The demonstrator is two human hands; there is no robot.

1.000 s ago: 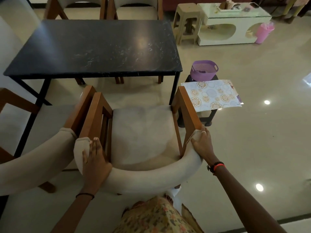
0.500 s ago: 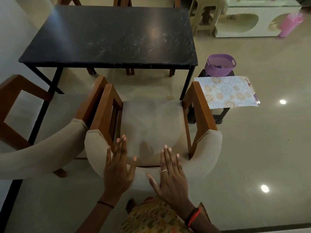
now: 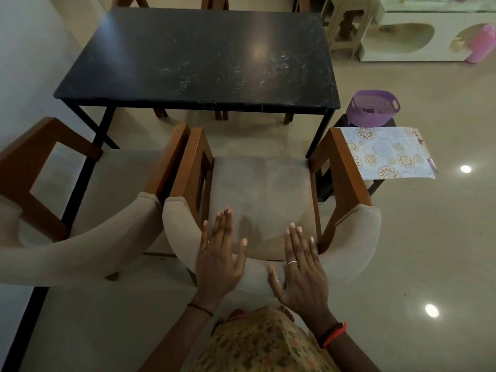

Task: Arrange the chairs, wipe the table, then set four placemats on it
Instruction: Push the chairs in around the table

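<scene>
A wooden chair (image 3: 263, 189) with a beige seat and curved padded back stands in front of me, facing the black marble-top table (image 3: 198, 57). My left hand (image 3: 218, 260) and my right hand (image 3: 302, 269) lie flat, fingers spread, on the middle of the padded backrest, holding nothing. A second matching chair (image 3: 80, 232) stands to its left, touching it at the armrest. A stack of floral placemats (image 3: 386, 153) lies on a small dark stool to the right of the table.
A purple basket (image 3: 373, 107) sits behind the placemats on the stool. More chairs show at the table's far side (image 3: 214, 1). A beige plastic stool (image 3: 346, 25), a white low cabinet (image 3: 429, 33) and a pink bin (image 3: 480, 47) stand at the back right. A wall runs along the left.
My hands let go of the two ends of the chair's backrest and came together, flat, on its middle. The chair sits closer to the table than before.
</scene>
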